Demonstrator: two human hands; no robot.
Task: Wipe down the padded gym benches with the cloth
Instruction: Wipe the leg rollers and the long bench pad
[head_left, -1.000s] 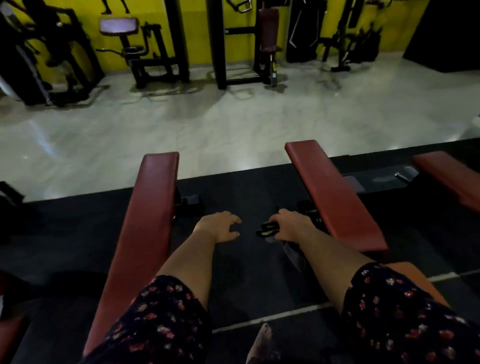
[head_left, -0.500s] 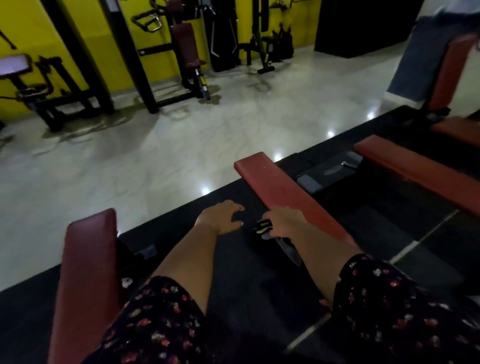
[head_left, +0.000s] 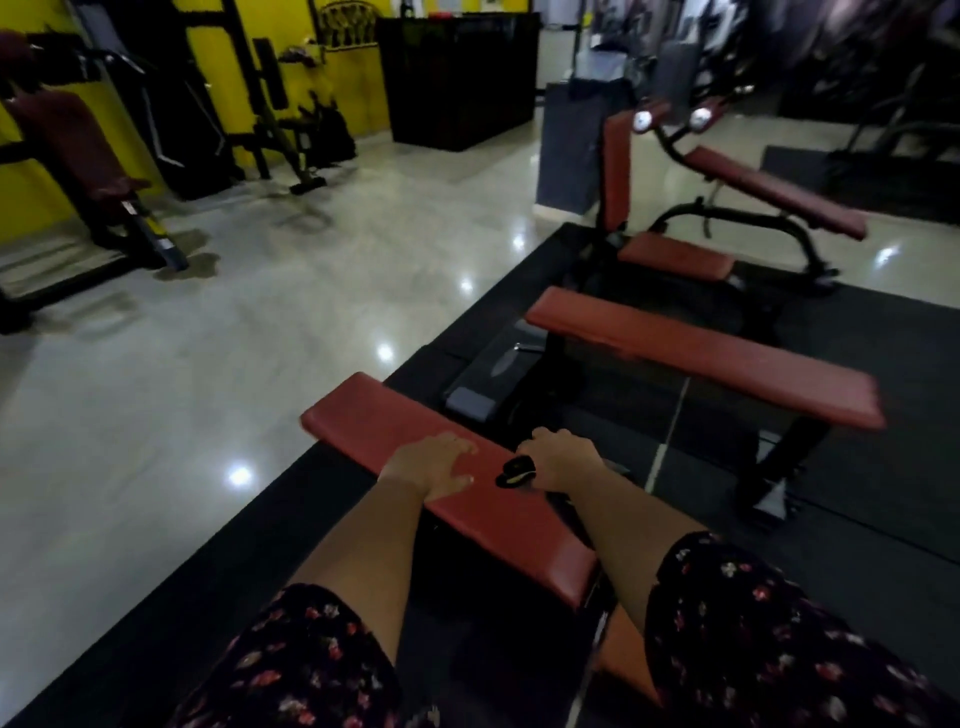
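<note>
Hands have come onto the bench (head_left: 363, 421): left hand (head_left: 434, 465) flat mid-pad, fingers spread; right hand (head_left: 560, 457) clenches the cloth (head_left: 514, 472) near its right edge. Bunched so tightly, it may miss patches.

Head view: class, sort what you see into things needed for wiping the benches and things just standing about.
Job: near bench; next bench; left hand on the near one; right hand gripping what seems the cloth.
Standing about: weight machine by yellow wall; black counter.
</note>
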